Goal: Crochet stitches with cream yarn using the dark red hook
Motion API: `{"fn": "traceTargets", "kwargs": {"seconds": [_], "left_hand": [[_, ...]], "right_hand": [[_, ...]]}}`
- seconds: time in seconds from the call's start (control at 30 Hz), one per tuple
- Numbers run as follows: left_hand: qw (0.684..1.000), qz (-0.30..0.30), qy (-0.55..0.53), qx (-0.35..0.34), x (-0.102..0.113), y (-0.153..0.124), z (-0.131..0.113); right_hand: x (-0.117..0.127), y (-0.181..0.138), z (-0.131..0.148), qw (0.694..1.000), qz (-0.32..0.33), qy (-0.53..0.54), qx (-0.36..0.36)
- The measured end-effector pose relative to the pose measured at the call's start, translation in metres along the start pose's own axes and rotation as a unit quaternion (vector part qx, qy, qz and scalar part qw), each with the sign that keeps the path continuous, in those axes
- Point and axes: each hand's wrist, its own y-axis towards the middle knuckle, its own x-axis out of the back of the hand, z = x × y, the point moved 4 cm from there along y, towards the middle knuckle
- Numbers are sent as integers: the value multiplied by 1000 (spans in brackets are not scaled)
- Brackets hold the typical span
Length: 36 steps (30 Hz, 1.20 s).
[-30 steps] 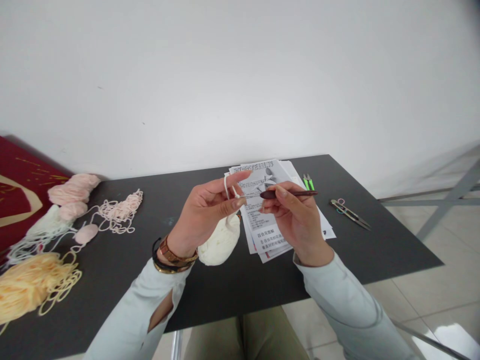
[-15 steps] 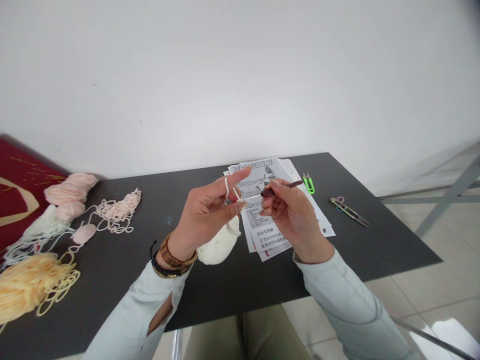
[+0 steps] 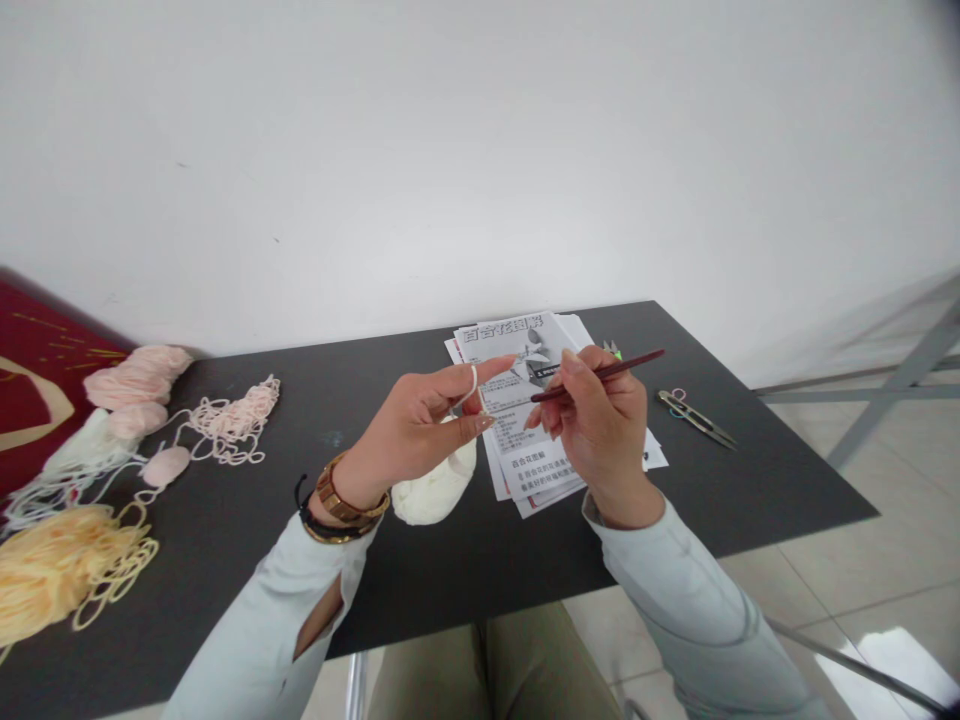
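My left hand [image 3: 420, 425] is raised over the black table [image 3: 750, 480], its index finger stretched out with a strand of white yarn [image 3: 473, 378] looped round it and pinched by thumb and middle finger. The strand runs down to a white yarn ball [image 3: 435, 490] lying on the table just below. My right hand [image 3: 600, 425] is closed on a dark brown crochet hook [image 3: 607, 374], held like a pen with its tip pointing left toward the looped yarn. Printed instruction sheets [image 3: 510, 345] lie under and behind both hands.
Green-handled snips [image 3: 613, 349] peek out behind my right hand, and metal thread snips [image 3: 694, 417] lie further right. Pink yarn [image 3: 232, 420], pale yarn balls [image 3: 131, 385] and a yellow yarn tangle [image 3: 60, 570] fill the table's left side. A red cloth [image 3: 30, 385] lies at far left.
The crochet hook tilted, its rear end rising to the right. My left index finger stretched out further, and the yarn loop sits nearer its tip. The view shifted slightly.
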Motion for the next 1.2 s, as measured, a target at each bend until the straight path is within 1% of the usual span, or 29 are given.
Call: {"fn": "traceTargets", "kwargs": {"seconds": [0.13, 0.3, 0.43, 0.57, 0.63, 0.67, 0.7, 0.8, 0.87, 0.9, 0.97, 1.03, 1.1, 1.2], "left_hand": [[999, 36, 23, -7, -3, 1, 1], [994, 91, 51, 13, -7, 2, 8], [991, 122, 60, 20, -9, 2, 12], [990, 124, 65, 23, -10, 2, 11], [992, 117, 38, 33, -9, 3, 9], [993, 108, 14, 42, -8, 3, 9], [994, 98, -15, 53, -7, 3, 9], [987, 73, -103, 95, -3, 2, 13], [983, 65, -130, 117, -1, 2, 15], [982, 57, -132, 123, 0, 2, 16], [983, 37, -130, 127, 1, 2, 17], [985, 19, -125, 114, 1, 3, 17], [989, -1, -119, 91, -1, 5, 16], [990, -42, -128, 48, -4, 7, 15]], "right_hand": [[0, -1, 2, 1000, -11, -8, 12], [0, 1, 0, 999, 9, -46, 4], [1, 5, -8, 998, 31, -44, -45], [-1, 9, -19, 991, 37, -11, -130], [-2, 8, -23, 986, 24, 10, -166], [-3, 8, -23, 985, 17, 18, -169], [-3, 7, -22, 987, 10, 23, -156], [-3, 5, -14, 998, -2, 19, -59], [-2, 3, -9, 1000, 4, 18, -13], [-2, 3, -8, 1000, 10, 22, -5], [-2, 3, -7, 999, 23, 38, -10], [-2, 5, -7, 998, 19, 58, -25], [-2, 7, -8, 996, 13, 81, -44], [-4, 7, -11, 991, 20, 105, -79]]}}
